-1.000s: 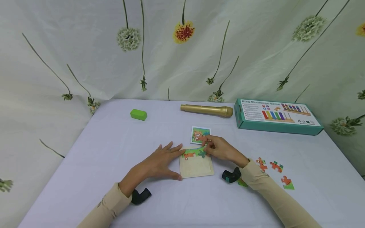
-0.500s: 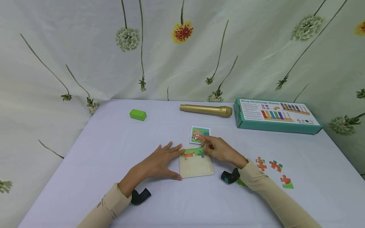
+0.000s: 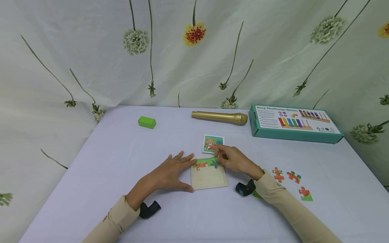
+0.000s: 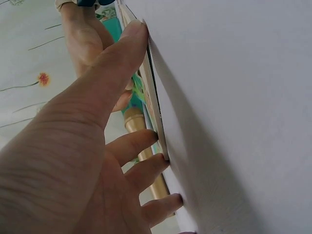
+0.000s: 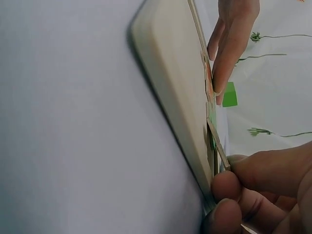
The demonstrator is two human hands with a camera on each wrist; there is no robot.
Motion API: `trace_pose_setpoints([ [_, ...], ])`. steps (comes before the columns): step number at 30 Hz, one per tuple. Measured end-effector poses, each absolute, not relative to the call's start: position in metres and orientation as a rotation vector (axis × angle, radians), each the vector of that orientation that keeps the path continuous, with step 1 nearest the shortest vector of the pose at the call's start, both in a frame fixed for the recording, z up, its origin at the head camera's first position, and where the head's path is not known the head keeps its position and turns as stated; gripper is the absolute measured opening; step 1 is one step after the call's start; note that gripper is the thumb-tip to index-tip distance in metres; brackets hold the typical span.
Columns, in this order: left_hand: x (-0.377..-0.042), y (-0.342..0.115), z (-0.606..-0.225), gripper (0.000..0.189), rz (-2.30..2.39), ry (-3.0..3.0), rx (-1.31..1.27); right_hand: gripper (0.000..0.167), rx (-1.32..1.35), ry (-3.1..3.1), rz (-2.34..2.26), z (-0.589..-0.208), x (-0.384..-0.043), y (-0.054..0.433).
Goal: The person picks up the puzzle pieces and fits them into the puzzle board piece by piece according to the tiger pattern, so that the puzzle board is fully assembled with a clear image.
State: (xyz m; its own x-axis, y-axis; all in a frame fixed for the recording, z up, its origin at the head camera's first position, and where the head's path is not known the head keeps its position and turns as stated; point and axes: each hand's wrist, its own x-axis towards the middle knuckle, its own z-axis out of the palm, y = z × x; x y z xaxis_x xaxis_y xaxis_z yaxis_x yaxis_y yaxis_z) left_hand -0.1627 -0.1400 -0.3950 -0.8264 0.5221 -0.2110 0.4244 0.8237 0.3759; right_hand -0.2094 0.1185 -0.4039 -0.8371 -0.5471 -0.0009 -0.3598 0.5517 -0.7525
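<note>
A square wooden puzzle board (image 3: 209, 179) lies mid-table, with orange and green pieces along its far edge. My left hand (image 3: 172, 172) is spread out, its thumb and fingertips at the board's left side. Between thumb and finger, my right hand (image 3: 235, 159) pinches a puzzle piece (image 5: 219, 146) at the far right corner; in the right wrist view that piece tilts up from the board. Just behind the board lies a small tiger picture card (image 3: 209, 143), partly covered by the right fingers. Several loose tiger puzzle pieces (image 3: 294, 177) lie right of the right sleeve.
A gold microphone (image 3: 219, 117) lies at the back, beside a teal Ring Challenge Game box (image 3: 296, 125). Further left sits a green block (image 3: 147, 122). Another green piece (image 3: 257, 194) is partly under the right sleeve. Black wrist devices (image 3: 150, 209) show at both wrists.
Almost nothing differs: both hands keep their places at the board, and the right one still pinches the piece at the far right corner. The view has shifted very slightly.
</note>
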Motion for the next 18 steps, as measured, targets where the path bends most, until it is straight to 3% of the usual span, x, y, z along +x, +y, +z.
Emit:
trace_pose_setpoints([
  [18, -0.1626, -0.1407, -0.3957, 0.095, 0.461, 2.702, 0.724, 0.008, -0.756, 2.588, -1.153, -0.4083, -0.2097, 0.1176],
])
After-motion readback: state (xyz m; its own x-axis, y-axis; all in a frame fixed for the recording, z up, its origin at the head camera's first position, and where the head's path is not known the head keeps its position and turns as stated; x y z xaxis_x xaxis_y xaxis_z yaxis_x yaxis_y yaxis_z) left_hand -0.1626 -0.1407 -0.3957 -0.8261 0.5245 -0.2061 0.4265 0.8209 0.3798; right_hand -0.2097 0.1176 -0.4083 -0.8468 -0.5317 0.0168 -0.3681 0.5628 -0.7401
